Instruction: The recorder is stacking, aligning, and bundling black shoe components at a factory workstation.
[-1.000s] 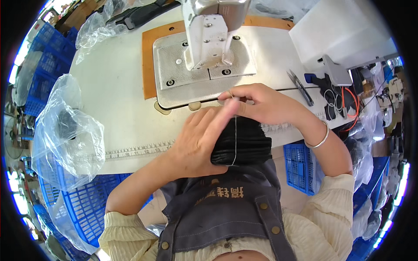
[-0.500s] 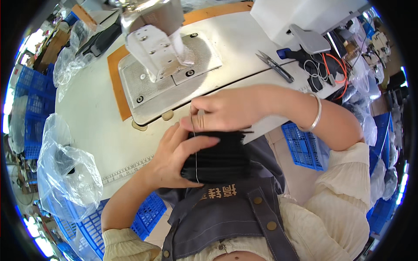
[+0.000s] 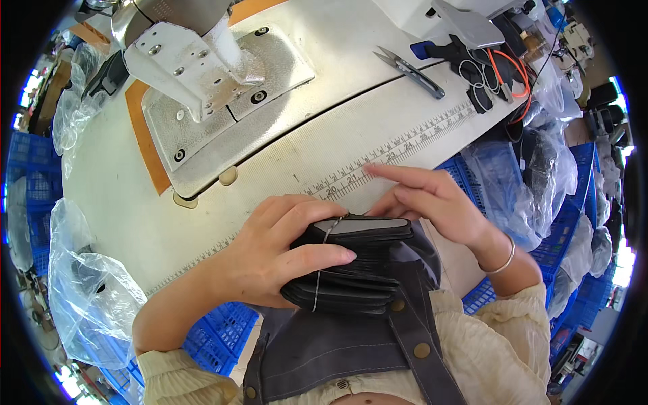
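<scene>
My left hand (image 3: 266, 246) grips a thick stack of black flat pieces (image 3: 368, 273) at its left end, thumb and fingers wrapped round it. A thin pale cord (image 3: 317, 289) runs round the stack near that hand and looks twisted at the upper edge. The stack is held in front of my apron, at the near table edge. My right hand (image 3: 442, 202) is just beyond its far right corner. Its index finger stretches over the table's ruler strip, and the fingers are apart with nothing in them; whether the other fingertips touch the stack, I cannot tell.
A sewing machine (image 3: 182, 61) stands on the pale table (image 3: 297, 162) at far left. Thread snips (image 3: 412, 71) lie at far right, near orange and grey cords (image 3: 506, 77). Clear plastic bags (image 3: 88, 297) and blue crates (image 3: 219, 337) are around the table.
My right hand has left the cord and moved right, its fingers now spread. The stack has tilted so its flat upper face shows, still in my left hand. The view has shifted to the right.
</scene>
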A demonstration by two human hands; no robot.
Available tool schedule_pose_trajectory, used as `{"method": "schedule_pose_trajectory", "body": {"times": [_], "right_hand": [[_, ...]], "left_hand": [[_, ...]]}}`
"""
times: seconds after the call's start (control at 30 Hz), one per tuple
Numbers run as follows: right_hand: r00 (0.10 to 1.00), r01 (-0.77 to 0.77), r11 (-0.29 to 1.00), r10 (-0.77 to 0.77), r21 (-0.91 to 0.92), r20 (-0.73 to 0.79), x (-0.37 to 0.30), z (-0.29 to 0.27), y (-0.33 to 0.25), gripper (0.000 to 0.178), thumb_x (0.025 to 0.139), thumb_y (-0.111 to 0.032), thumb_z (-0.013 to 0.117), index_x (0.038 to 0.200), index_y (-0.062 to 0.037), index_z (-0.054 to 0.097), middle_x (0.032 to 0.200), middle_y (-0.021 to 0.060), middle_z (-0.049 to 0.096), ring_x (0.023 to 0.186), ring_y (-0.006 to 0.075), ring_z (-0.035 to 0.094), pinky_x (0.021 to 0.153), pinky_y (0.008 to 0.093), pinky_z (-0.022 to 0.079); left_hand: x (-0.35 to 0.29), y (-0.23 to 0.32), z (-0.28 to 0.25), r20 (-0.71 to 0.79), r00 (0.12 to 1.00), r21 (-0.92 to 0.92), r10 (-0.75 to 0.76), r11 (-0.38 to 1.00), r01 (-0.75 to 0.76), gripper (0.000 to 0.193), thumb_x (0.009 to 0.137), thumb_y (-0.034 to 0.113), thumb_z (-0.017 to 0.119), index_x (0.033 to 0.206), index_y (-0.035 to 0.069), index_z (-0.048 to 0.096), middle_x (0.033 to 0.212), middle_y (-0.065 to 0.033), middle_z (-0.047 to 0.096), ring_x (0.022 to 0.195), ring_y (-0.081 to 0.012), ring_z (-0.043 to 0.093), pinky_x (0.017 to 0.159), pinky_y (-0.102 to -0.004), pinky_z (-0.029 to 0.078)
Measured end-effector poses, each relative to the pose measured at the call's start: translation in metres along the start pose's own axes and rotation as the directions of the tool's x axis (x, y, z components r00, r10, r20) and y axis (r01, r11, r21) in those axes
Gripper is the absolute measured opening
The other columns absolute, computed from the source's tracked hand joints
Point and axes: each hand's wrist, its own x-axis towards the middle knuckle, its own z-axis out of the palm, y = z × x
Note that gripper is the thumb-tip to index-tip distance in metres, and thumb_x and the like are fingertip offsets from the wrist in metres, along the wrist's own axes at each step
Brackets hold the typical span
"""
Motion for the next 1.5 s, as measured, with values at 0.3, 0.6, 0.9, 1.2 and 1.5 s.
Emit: {"method": "schedule_pose_trajectory", "body": {"times": [0.3,0.6,0.9,1.2,1.5], "right_hand": [[0.699,0.649,0.623,-0.715,-0.437,0.019,-0.006,0.023,0.043,0.080,0.068,-0.001,0.048,0.146,0.0067,0.033,0.139,0.0248,0.049,0.113,0.0360,0.060,0.100,0.0414,0.045],[0.517,0.600,0.290,-0.852,-0.745,0.085,0.021,0.028,-0.007,0.085,0.093,-0.048,0.058,0.149,0.0091,0.032,0.156,0.0317,0.027,0.140,0.0474,0.035,0.114,0.0520,0.028],[0.684,0.605,0.125,-0.588,-0.786,0.433,0.029,0.038,-0.021,0.126,0.061,-0.047,0.084,0.154,0.0058,0.019,0.160,0.0238,0.023,0.149,0.0384,0.025,0.116,0.0561,0.024],[0.603,0.635,-0.041,-0.598,-0.772,0.528,0.067,0.040,-0.044,0.114,0.061,-0.034,0.087,0.151,0.0034,0.027,0.148,0.0237,0.036,0.141,0.0444,0.034,0.115,0.0575,0.030],[0.670,0.680,0.111,-0.494,-0.725,0.554,0.070,0.037,-0.048,0.126,0.064,-0.048,0.087,0.156,0.0003,0.015,0.162,0.0260,0.011,0.151,0.0439,0.010,0.117,0.0625,0.018]], "left_hand": [[-0.002,0.006,0.005,-0.125,0.990,0.009,-0.058,0.998,0.060,0.076,0.056,0.028,0.088,0.126,0.020,0.059,0.133,-0.0180,0.052,0.113,-0.0390,0.055,0.093,-0.0461,0.044],[0.001,0.024,0.000,-0.270,0.900,0.164,-0.343,0.904,0.394,0.090,0.048,0.018,0.090,0.130,0.015,0.053,0.138,-0.0187,0.044,0.120,-0.0400,0.049,0.098,-0.0479,0.042],[-0.004,0.022,0.010,-0.372,0.872,0.229,-0.318,0.879,0.419,0.115,0.051,0.025,0.090,0.147,0.003,0.031,0.138,-0.0205,0.045,0.125,-0.0393,0.048,0.106,-0.0480,0.038],[-0.001,0.009,-0.006,-0.403,0.844,0.293,-0.353,0.824,0.485,0.132,0.052,0.026,0.090,0.156,-0.002,0.013,0.132,-0.0199,0.049,0.119,-0.0390,0.049,0.103,-0.0456,0.039],[-0.001,0.014,-0.011,-0.391,0.820,0.301,-0.417,0.784,0.542,0.134,0.055,0.030,0.089,0.157,-0.002,0.009,0.148,-0.0244,0.033,0.132,-0.0412,0.040,0.110,-0.0466,0.034]]}}
